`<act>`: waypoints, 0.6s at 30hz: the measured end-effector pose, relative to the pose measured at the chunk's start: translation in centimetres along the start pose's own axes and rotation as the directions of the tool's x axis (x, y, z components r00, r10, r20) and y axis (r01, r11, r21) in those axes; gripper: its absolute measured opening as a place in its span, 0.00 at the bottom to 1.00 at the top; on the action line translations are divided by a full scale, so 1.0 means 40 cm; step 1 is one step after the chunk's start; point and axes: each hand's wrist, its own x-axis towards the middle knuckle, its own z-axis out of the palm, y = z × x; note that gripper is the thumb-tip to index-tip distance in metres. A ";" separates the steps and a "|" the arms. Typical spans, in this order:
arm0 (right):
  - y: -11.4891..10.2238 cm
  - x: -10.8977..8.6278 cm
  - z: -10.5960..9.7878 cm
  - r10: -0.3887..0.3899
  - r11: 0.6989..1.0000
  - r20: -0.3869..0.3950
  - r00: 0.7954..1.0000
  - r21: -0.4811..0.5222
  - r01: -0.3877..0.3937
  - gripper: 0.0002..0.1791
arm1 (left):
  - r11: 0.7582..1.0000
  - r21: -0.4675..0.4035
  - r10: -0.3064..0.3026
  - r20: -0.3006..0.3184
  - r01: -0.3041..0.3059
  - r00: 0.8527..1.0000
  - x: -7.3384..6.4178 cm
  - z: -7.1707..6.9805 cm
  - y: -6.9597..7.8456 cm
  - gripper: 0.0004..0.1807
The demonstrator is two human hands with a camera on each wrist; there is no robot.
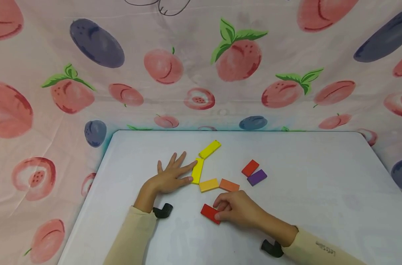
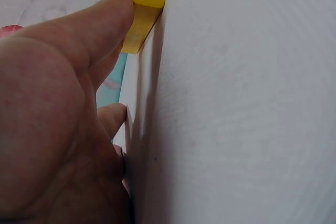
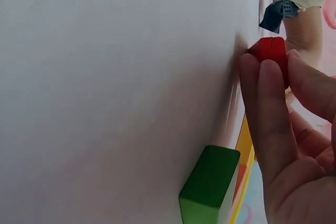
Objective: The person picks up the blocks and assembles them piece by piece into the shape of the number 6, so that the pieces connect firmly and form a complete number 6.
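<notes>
My right hand pinches a red block between thumb and fingertips, low over the white table. Beside that hand a green block shows in the right wrist view; the hand hides it from the head view. With fingers spread, my left hand rests its thumb and index fingertip against the left side of a yellow block. A second yellow block slants away from its far end. From its near end, a darker yellow block and an orange block continue the curved row.
Right of the row, another red block lies against a purple block. The white table ends at a fruit-patterned cloth behind it. Black wrist-worn pieces stick out at both sleeves.
</notes>
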 end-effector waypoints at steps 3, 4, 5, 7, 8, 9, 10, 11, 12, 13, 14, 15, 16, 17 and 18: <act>-0.002 -0.001 0.008 0.021 1.000 -0.007 1.000 0.012 -0.021 0.14 | 1.000 0.000 0.001 0.003 -0.001 1.000 0.000 0.000 0.000 0.34; -0.003 -0.001 0.010 0.029 0.999 -0.009 1.000 0.015 -0.029 0.14 | 1.000 0.000 0.000 0.005 0.000 1.000 0.000 0.000 0.000 0.34; -0.003 -0.001 0.013 0.035 0.999 -0.012 0.999 0.017 -0.035 0.15 | 1.000 0.000 0.004 0.004 -0.004 1.000 0.000 0.001 0.000 0.34; -0.003 -0.002 0.017 0.046 0.999 -0.012 0.999 0.025 -0.046 0.15 | 1.000 0.000 0.008 0.001 -0.008 1.000 0.000 0.001 0.000 0.34; -0.004 -0.002 0.019 0.050 0.999 -0.016 0.999 0.018 -0.050 0.17 | 1.000 0.000 0.008 0.000 -0.008 1.000 -0.001 0.001 0.000 0.34; -0.005 -0.002 0.021 0.050 0.999 -0.018 0.999 0.011 -0.050 0.18 | 1.000 0.001 0.010 -0.002 -0.010 1.000 -0.001 0.000 0.001 0.34; -0.005 -0.002 0.024 0.049 0.999 -0.018 0.999 0.001 -0.049 0.20 | 1.000 0.000 0.011 -0.004 -0.011 1.000 -0.002 0.000 0.001 0.34; -0.006 -0.002 0.027 0.048 0.999 -0.015 0.999 -0.005 -0.048 0.22 | 1.000 0.001 0.014 -0.006 -0.014 1.000 -0.003 0.000 0.002 0.34; -0.007 -0.002 0.029 0.049 0.999 -0.009 0.999 -0.012 -0.049 0.25 | 1.000 0.001 0.013 -0.005 -0.013 1.000 -0.003 -0.001 0.002 0.34; -0.008 -0.001 0.032 0.054 0.998 -0.002 0.999 -0.016 -0.054 0.28 | 1.000 0.002 0.013 -0.004 -0.013 1.000 -0.004 -0.001 0.003 0.34; -0.010 0.000 0.034 0.058 0.998 0.005 0.998 -0.020 -0.058 0.30 | 1.000 0.002 0.014 -0.005 -0.014 1.000 -0.004 -0.001 0.003 0.34; -0.011 0.001 0.037 0.060 0.998 0.013 0.998 -0.029 -0.060 0.32 | 1.000 0.002 0.012 -0.003 -0.012 1.000 -0.004 -0.001 0.004 0.34; -0.012 0.002 0.038 0.065 0.997 0.020 0.998 -0.039 -0.064 0.33 | 1.000 0.000 0.010 -0.001 -0.010 1.000 -0.004 -0.002 0.004 0.34; -0.013 0.003 0.040 0.068 0.997 0.025 0.997 -0.046 -0.067 0.34 | 1.000 -0.002 0.008 0.000 -0.008 1.000 -0.004 -0.002 0.004 0.34; -0.014 0.004 0.041 0.073 0.996 0.028 0.997 -0.056 -0.071 0.34 | 1.000 -0.004 0.008 0.002 -0.008 1.000 -0.003 -0.002 0.003 0.34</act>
